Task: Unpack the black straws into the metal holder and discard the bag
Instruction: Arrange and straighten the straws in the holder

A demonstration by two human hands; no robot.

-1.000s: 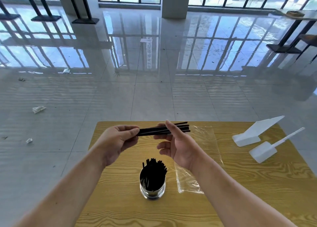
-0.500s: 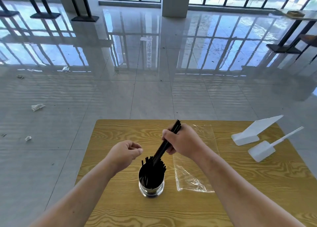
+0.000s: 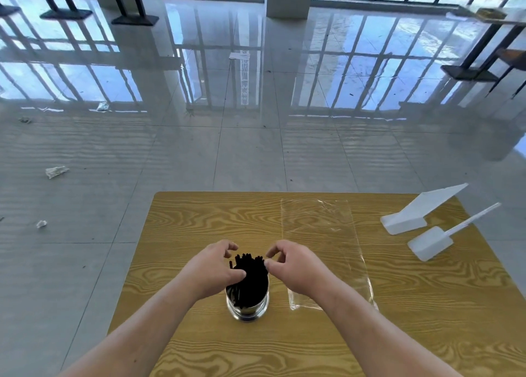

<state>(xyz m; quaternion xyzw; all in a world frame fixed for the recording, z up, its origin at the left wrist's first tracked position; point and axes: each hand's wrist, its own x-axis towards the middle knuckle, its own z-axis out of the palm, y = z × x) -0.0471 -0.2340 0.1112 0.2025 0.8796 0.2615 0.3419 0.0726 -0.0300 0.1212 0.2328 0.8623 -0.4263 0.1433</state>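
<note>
A round metal holder (image 3: 247,309) stands near the middle of the wooden table (image 3: 199,228), packed with upright black straws (image 3: 250,277). My left hand (image 3: 212,268) cups the bundle's left side and my right hand (image 3: 293,265) its right side. Curled fingertips of both hands touch the straw tops. Neither hand lifts any straw. The clear plastic bag (image 3: 324,245) lies flat and empty on the table just right of the holder, under my right forearm.
Two white plastic sign stands (image 3: 410,217) (image 3: 432,241) sit at the table's right edge. Crumpled paper scraps (image 3: 56,171) lie on the glossy tiled floor to the left. Black table bases stand far off by the windows.
The last bundle of straws went from held level in both hands, to tipped in by my right hand, to standing inside the holder. Both hands now close around the straw tops.
</note>
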